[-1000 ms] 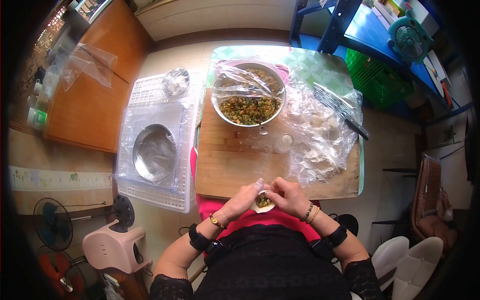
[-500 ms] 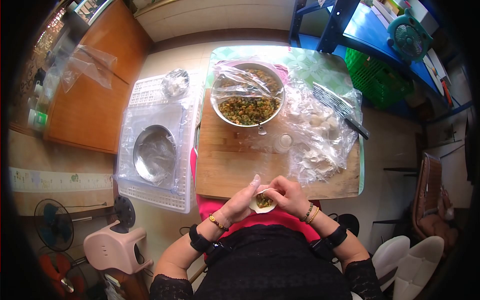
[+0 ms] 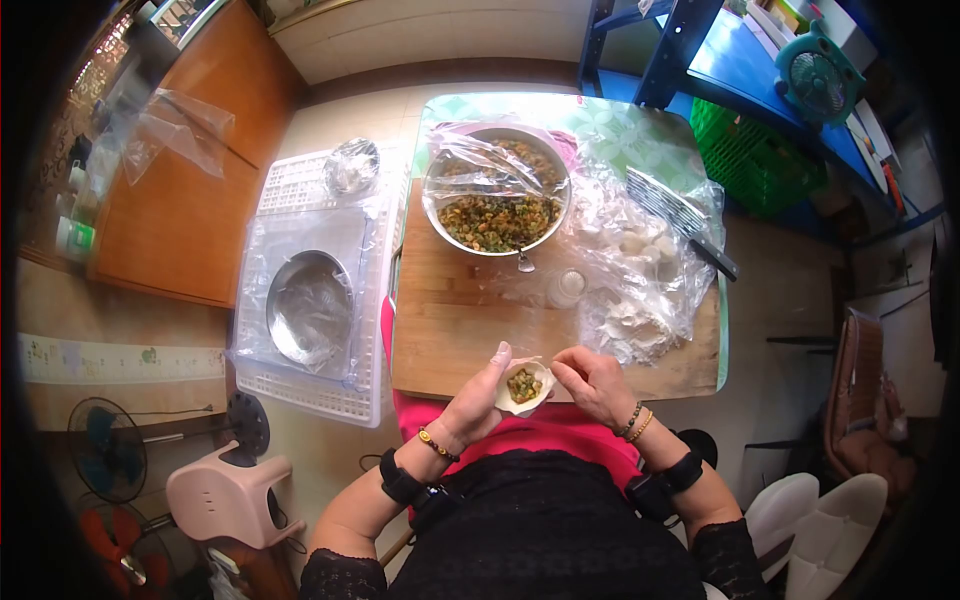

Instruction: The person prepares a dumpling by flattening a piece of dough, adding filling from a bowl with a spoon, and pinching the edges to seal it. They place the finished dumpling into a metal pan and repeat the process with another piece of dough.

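So the left hand is cupped around a round white dumpling wrapper with a dab of green filling, held just over the near edge of the wooden cutting board. The right hand sits right beside it, fingertips pinched together, looks like they're touching the wrapper's rim, hard to tell. A metal bowl of chopped filling sits at the board's far end.

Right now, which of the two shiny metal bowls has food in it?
The round metal bowl on the wooden board holds chopped filling; the plastic-covered metal bowl on the white crate looks empty.
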Demonstrator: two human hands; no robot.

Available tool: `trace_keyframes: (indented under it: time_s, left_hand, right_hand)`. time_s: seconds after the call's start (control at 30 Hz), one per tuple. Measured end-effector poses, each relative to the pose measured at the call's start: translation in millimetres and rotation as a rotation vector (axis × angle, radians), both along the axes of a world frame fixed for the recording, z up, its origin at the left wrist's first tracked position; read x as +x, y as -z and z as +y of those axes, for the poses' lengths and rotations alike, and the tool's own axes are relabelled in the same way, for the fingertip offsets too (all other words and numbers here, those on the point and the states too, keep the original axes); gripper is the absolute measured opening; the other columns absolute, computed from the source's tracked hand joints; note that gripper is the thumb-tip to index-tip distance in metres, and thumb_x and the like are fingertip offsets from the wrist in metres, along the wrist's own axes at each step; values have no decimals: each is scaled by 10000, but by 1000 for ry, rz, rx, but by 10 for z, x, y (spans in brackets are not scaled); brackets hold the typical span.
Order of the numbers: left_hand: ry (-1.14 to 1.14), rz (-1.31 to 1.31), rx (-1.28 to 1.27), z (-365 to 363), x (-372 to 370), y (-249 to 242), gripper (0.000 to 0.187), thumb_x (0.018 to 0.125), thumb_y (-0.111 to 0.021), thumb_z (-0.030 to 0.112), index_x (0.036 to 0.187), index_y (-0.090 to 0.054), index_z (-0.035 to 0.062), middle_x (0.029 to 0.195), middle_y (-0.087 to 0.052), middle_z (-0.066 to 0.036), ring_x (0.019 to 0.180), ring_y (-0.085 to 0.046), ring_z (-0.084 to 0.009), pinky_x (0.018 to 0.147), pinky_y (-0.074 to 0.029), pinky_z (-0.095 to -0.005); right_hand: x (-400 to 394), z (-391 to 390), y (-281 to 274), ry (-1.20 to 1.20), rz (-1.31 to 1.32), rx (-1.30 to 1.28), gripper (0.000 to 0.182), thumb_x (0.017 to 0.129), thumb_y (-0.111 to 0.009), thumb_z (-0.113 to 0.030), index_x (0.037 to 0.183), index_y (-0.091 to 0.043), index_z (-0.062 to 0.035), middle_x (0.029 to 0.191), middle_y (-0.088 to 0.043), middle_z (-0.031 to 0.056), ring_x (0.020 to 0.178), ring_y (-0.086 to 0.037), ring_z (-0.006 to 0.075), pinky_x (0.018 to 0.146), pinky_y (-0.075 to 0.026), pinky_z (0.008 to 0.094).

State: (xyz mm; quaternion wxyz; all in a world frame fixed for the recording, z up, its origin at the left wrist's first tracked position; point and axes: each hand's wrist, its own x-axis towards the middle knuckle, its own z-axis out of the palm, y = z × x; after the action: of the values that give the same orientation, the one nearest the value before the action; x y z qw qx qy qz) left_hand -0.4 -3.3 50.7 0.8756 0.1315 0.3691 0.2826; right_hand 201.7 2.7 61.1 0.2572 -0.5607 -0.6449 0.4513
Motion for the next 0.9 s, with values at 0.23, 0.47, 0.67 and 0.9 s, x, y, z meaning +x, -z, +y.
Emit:
trace_keyframes:
  time_s: [0.23,0.47,0.67,0.9]
  left_hand:
    - [-72,12,42,10,22,-19,619,1038,-219,476,1350,-412,-22,1290,-526,-166,1194,-537,-266,1042,-434,-432]
    - [-39,111,88,-21,-56,-25,532,1038,-337,406,1361,-407,-10,1298,-518,-157,1189,-539,-267,1013,-462,-444]
    - [-48,-60,51,-22,-54,-10,477,1034,-395,353,1343,-456,-4,1230,-562,-109,1086,-586,-181,934,-498,-337]
    - [83,-112,80,-15,-54,-6,628,1039,-268,455,1379,-397,-56,1308,-532,-139,1194,-540,-208,1039,-433,-355]
  right_hand:
    - [-93,-22,-1,33,-67,-90,234,886,-651,-265,880,-685,-34,705,-667,139,654,-669,253,593,-503,344]
    - [-113,-62,73,-77,-84,233,171,889,-617,-191,858,-670,-31,734,-647,154,672,-653,310,594,-499,385]
    - [-89,18,-88,-122,-104,228,166,855,-665,-181,945,-674,-41,830,-667,144,735,-651,299,638,-505,365]
    - [-109,45,-43,-162,-101,371,134,816,-698,-179,838,-638,-62,780,-610,103,724,-605,291,667,-492,378]
